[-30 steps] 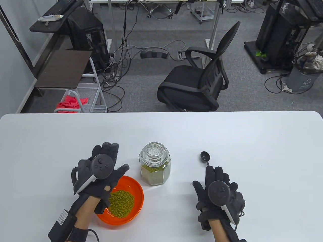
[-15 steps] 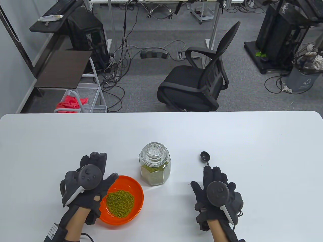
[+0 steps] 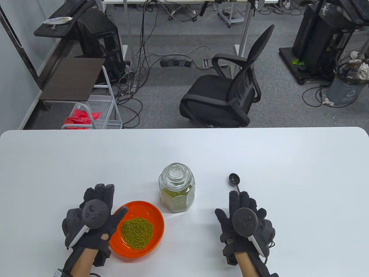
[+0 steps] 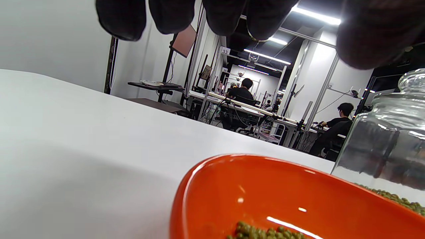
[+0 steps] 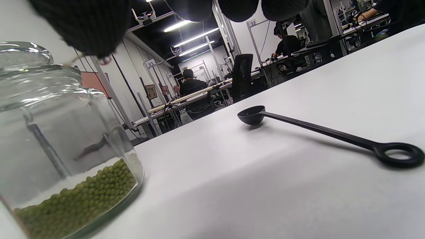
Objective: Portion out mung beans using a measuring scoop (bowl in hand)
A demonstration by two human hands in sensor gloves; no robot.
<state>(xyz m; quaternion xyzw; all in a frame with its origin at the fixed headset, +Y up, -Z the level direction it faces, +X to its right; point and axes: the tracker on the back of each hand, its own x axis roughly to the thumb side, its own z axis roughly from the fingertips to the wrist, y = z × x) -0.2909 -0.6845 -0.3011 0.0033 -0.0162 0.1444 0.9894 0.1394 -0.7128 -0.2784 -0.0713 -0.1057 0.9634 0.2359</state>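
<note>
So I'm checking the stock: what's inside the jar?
Mung beans fill the lower part of the glass jar; the rest looks empty. A glass lid sits on top. The beans' far side is hidden behind those in front.

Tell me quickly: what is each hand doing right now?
Left hand: open, holding nothing, thumb over the rim of the orange bowl of mung beans.
Right hand: open, empty, above the black long-handled measuring scoop on the table.

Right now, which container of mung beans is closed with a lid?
The glass jar, standing upright with its glass lid on. The orange bowl beside the left hand is open.
</note>
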